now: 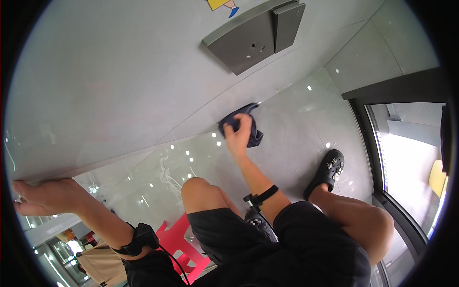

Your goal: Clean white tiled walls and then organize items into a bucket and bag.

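Below you, nearest the camera, your black shorts (318, 244) spread over 2 bent legs, with the left knee (196, 191) and the right knee (375, 227) both bare. On your left forearm sits a black strapped device (143, 237), and a thin cable (174, 260) runs down from it. Your left hand (48, 197) is out at the far left, by the end of the grey wall (110, 86), its fingers bent; you cannot tell from this view whether it grips anything. Beside that forearm, partly behind your left leg, is a red plastic stool (184, 246).

Your right forearm, with 1 black strap (265, 195) around it, reaches forward between your knees. At its end your right hand (237, 134) has its fingers curled in on a dark blue cloth (256, 136), a narrow grip with the thumb set a little apart from the forefinger. The cloth lies bunched at the foot of the wall, along the line where it meets the glossy grey floor (287, 129). Out to the right, your right foot wears a black clog (330, 167) with pale charms.

Farther on, a grey metal fixture (244, 45) is mounted on the wall, beyond the cloth, and part of a cartoon figure (222, 5) shows beside it. To the right stands a black door frame (370, 148); through its glass you see a yellow object (436, 178).
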### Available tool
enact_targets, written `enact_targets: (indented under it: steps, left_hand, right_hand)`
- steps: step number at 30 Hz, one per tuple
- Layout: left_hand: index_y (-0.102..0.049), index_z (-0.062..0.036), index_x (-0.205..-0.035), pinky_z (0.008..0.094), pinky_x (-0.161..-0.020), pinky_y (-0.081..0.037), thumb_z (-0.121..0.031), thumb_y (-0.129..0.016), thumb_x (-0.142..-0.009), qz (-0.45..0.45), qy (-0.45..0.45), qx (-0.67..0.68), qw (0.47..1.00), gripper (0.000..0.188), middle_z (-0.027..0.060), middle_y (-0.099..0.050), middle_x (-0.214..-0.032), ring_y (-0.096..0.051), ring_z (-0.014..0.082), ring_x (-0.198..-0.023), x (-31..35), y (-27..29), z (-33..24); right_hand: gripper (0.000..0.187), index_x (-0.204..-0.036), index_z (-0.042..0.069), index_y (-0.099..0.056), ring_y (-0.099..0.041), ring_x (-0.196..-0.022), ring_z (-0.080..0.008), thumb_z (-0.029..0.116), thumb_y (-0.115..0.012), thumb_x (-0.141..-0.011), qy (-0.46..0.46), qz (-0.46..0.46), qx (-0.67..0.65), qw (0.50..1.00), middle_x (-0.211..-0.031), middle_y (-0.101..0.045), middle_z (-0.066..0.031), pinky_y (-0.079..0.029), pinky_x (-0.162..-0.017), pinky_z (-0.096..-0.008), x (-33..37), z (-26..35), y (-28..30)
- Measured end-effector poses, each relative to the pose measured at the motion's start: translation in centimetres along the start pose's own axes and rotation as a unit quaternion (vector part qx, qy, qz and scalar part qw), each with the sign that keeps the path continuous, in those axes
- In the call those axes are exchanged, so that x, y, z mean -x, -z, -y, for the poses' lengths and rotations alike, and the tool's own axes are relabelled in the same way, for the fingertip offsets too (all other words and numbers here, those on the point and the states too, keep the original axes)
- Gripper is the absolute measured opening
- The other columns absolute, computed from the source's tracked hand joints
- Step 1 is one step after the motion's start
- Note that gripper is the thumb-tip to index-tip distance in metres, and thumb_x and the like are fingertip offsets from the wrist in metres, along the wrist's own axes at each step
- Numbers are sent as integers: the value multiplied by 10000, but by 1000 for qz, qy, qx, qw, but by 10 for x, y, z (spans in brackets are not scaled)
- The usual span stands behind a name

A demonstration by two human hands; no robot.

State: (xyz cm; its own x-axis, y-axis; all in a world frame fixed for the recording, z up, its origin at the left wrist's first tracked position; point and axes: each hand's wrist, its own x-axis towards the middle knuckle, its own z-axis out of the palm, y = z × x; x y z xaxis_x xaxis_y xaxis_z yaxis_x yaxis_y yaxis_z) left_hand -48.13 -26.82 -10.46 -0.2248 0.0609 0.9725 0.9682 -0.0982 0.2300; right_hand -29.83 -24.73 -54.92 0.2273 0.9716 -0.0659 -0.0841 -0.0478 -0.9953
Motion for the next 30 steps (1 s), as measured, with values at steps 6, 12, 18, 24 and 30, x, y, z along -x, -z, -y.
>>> enact_targets:
  steps: [6, 12, 18, 24, 30]
  left_hand:
    - [-391, -4, -1325, 463, -833, -603, -255, -622, -941, -12, 25, -10, 1000, 514, 193, -614, -1130, -664, 310, -968, 18, -10, 1]
    - [-408, -4, -1310, 476, -874, -599, -262, -639, -939, -1, 23, -24, 999, 508, 200, -616, -1141, -664, 322, -981, 12, -2, 2]
    - [-397, 27, -1273, 519, -887, -602, -269, -672, -917, -21, 24, -29, 999, 539, 228, -592, -1171, -661, 351, -977, 18, -7, 0]
    - [-382, 41, -1218, 519, -862, -617, -264, -680, -913, -17, 23, -16, 999, 524, 240, -583, -1151, -663, 355, -969, 10, -3, 8]
    - [-373, 43, -1265, 510, -868, -614, -247, -679, -920, -2, 0, -2, 1000, 545, 241, -584, -1153, -665, 350, -972, 2, 6, 19]
  right_hand:
    - [291, -878, -2, -577, -467, -611, -124, 79, -833, -764, -58, 1, 37, 998, -687, -532, -34, -410, -556, -304, 22, -11, -13]
    - [294, -836, -34, -594, -544, -583, -207, 113, -837, -760, -176, 18, -44, 983, -677, -622, -108, -470, -583, -369, 31, 7, -23]
    - [290, -781, -31, -588, -539, -561, -187, 109, -839, -743, -170, -12, 57, 984, -632, -610, -121, -450, -560, -349, 11, -17, -15]
    - [296, -775, -28, -576, -513, -569, -202, 112, -835, -742, -157, 6, 75, 985, -641, -594, -106, -453, -573, -363, 8, -27, -9]
    - [267, -870, -7, -570, -514, -658, -175, 45, -803, -751, -112, 63, -114, 985, -754, -569, -87, -447, -621, -342, 48, 46, -37]
